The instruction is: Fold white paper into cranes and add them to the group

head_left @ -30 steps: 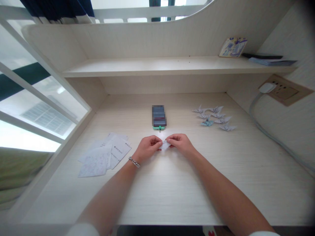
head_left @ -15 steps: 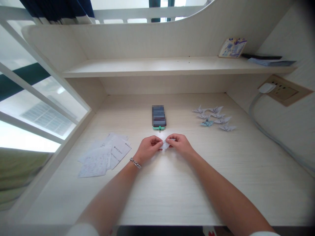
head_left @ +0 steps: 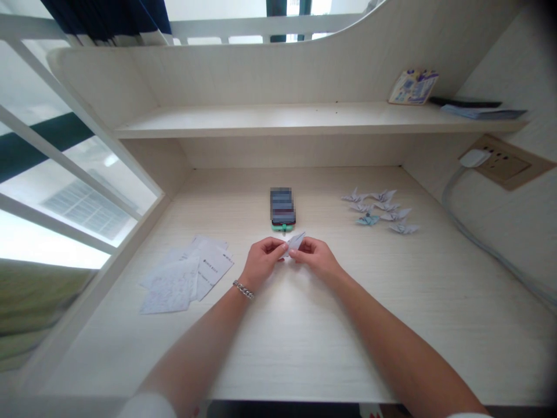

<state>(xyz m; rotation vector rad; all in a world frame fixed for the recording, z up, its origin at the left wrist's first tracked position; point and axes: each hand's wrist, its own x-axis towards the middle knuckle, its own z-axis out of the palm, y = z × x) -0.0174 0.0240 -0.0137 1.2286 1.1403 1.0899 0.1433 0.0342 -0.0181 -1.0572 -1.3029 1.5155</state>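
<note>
A small folded piece of white paper (head_left: 295,240) is pinched between both my hands just above the pale wooden desk (head_left: 304,325). My left hand (head_left: 262,262), with a metal bracelet on its wrist, grips the paper's left side with closed fingers. My right hand (head_left: 316,257) pinches the right side. A pointed corner of the paper sticks up between the fingertips. A phone (head_left: 282,208) lies flat on the desk just beyond the hands.
Several loose printed paper sheets (head_left: 185,277) lie at the left of the desk. Several folded paper cranes (head_left: 382,209) sit at the back right. A shelf (head_left: 304,119) above holds a card and flat items. A wall socket (head_left: 500,162) with a cable is at the right.
My hands have drawn closer together and turned the folded paper, so that a pointed corner now stands up between the fingertips. Nothing else on the desk has moved.
</note>
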